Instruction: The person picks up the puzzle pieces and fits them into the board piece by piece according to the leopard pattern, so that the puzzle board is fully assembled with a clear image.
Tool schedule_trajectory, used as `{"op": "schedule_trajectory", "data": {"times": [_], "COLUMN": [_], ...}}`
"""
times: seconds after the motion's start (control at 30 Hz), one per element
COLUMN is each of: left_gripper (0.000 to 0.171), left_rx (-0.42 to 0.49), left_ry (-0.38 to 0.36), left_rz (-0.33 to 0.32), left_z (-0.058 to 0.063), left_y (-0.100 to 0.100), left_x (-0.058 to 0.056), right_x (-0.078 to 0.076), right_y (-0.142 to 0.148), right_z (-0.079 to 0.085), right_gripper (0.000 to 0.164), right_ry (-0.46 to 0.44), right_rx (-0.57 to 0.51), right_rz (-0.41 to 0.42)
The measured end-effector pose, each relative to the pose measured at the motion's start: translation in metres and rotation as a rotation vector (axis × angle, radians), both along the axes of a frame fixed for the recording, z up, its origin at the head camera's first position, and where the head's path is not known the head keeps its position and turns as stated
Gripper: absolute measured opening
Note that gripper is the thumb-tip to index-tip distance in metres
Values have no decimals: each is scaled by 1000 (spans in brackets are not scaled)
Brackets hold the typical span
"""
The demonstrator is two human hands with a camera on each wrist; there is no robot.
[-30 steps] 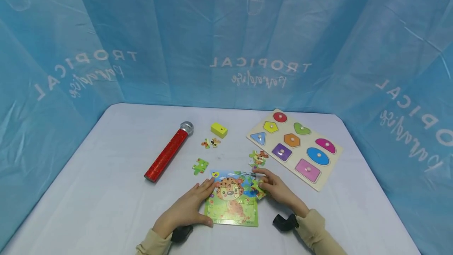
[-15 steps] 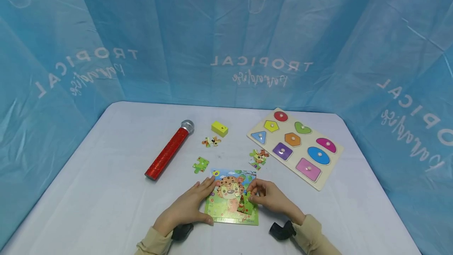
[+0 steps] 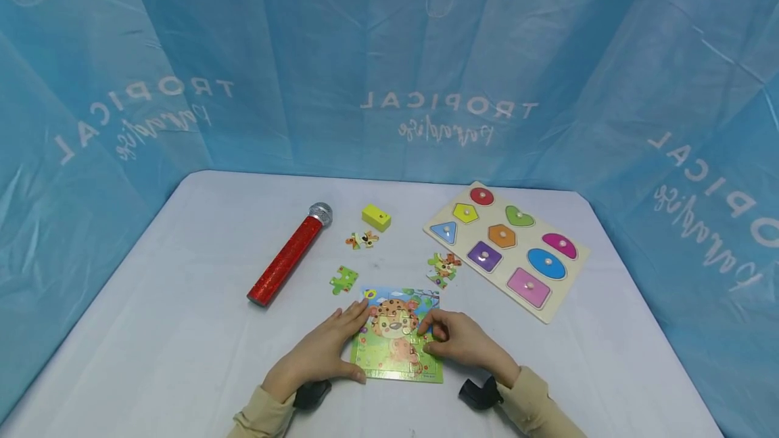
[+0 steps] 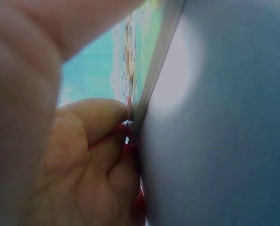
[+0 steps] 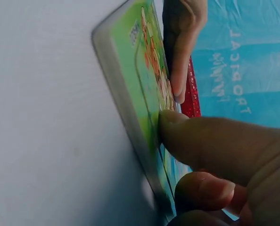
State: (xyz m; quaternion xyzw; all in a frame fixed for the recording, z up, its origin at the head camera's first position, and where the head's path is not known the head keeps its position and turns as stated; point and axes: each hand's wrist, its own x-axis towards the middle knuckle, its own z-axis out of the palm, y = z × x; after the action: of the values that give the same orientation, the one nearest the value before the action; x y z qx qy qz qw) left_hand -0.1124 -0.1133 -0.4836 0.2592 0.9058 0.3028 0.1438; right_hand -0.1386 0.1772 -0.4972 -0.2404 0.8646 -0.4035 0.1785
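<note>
A square jigsaw puzzle point(image 3: 395, 376) with a cartoon leopard lies flat on the table. My left hand point(image 3: 322, 353) rests along its left side, fingers extended over the edge and thumb at the lower left corner. On the board's right part, my right hand point(image 3: 462, 340) holds a green puzzle piece point(image 3: 420, 343) low against the picture, between thumb and curled fingers. The hand partly covers that piece. In the right wrist view the thumb point(image 5: 196, 136) touches the puzzle's surface near its border. Loose beyond the board lie a green piece point(image 3: 344, 280) and two animal-patterned pieces point(image 3: 444, 269) point(image 3: 362, 240).
A red toy microphone point(image 3: 286, 259) lies to the left. Farther back sits a yellow block point(image 3: 376, 217). A wooden shape board point(image 3: 550, 303) with knobbed shapes is at the right. Blue curtain point(image 3: 389, 53) surrounds the white table point(image 3: 182, 330).
My right hand has carried the green piece from the board's upper right edge inward and down, turning it and lowering it onto the picture. My left hand has stayed put.
</note>
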Motion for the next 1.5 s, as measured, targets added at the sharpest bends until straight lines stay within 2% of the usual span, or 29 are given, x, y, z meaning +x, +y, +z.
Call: {"op": "schedule_trajectory", "data": {"times": [0.13, 0.2, 0.23, 0.3, 0.37, 0.43, 0.47, 0.53, 0.6, 0.7, 0.9, 1.1, 1.23, 1.5], "left_gripper": [111, 111, 111, 111, 111, 111, 111, 111, 110, 110, 111, 111, 111, 110], "left_rx": [9, 13, 15, 13, 8, 3, 0, 1, 4, 11, 1, 3, 7, 3], "left_ry": [-3, -5, -7, -15, -21, -23, -21, -12, -9, -12, -17, -18, -14, -1], "left_rz": [7, 6, 6, 7, 16, 32, 38, 39, 26, 11, 35, 18, 9, 4], "left_z": [0, -1, -1, -1, -1, -1, -1, -1, -1, -1, -2, -3, -3, 0], "left_y": [0, 0, 0, 0, -1, -3, -4, -5, -5, -4, -3, 0, 2, 0], "left_x": [1, 2, 2, 3, 4, 4, 5, 5, 5, 5, 4, 2, 2, 1], "right_x": [-3, -8, -11, -20, -33, -47, -53, -65, -71, -73, -74, -72, -70, -69], "right_y": [2, 6, 8, 12, 15, 17, 17, 18, 19, 20, 19, 27, 36, 39], "right_z": [-2, -6, -9, -15, -19, -22, -22, -22, -21, -19, -12, -7, -3, 2], "right_gripper": [17, 17, 16, 18, 24, 37, 45, 60, 68, 64, 48, 47, 44, 44], "right_ry": [-7, -34, -35, 30, 151, 280, 331, 370, 362, 336, 312, 277, 230, 212], "right_rx": [-37, -120, -173, -259, -300, -264, -220, -137, -49, 29, 14, 83, 70, 133], "right_rz": [5, -43, -96, -232, -366, -450, -463, -454, -435, -427, -413, -374, -354, -267]}}
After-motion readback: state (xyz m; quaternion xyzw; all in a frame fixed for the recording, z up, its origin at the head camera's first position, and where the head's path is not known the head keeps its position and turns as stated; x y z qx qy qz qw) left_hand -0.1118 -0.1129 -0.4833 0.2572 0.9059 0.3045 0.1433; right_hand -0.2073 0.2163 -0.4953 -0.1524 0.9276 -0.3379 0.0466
